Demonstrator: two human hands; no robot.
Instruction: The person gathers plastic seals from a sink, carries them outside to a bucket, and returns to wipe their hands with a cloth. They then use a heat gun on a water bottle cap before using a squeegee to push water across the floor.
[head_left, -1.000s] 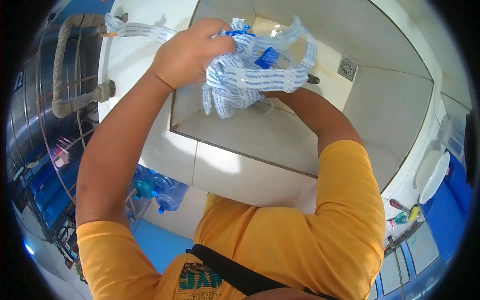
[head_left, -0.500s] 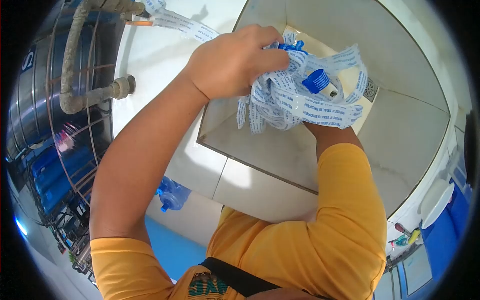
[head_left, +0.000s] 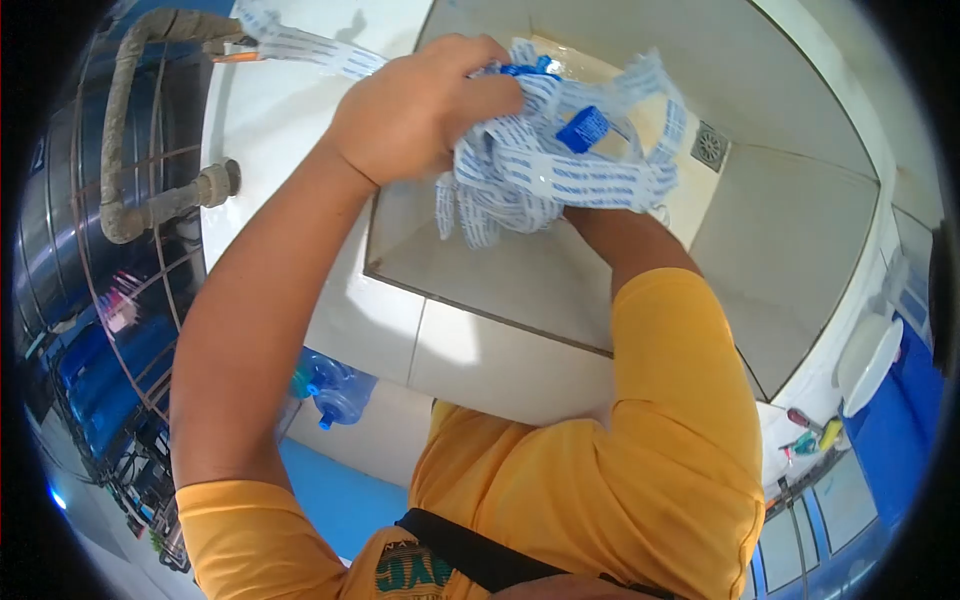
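Note:
My left hand (head_left: pixel 430 105) is closed around the upper left of a tangled bundle of clear plastic seal strips (head_left: pixel 570 175) with blue lettering. A blue bottle cap (head_left: pixel 583 130) sits among the strips. A crumpled bit of blue plastic (head_left: pixel 532 68) pokes out by my left fingertips. My right forearm (head_left: pixel 630 240) reaches in below the bundle. The strips hide my right hand, so its fingers do not show. The bundle is held over a tiled sink basin (head_left: pixel 790 220).
A drain grate (head_left: pixel 710 147) lies in the basin floor. Another strip (head_left: pixel 320 52) stretches over the white ledge at upper left, near a grey pipe (head_left: pixel 118 150). Clear blue bottles (head_left: pixel 342 393) stand below left. A white dish (head_left: pixel 868 365) is at the right.
The view has shifted, so the basin, bundle and hands appear farther left and slightly higher. My left hand keeps its hold on the strips.

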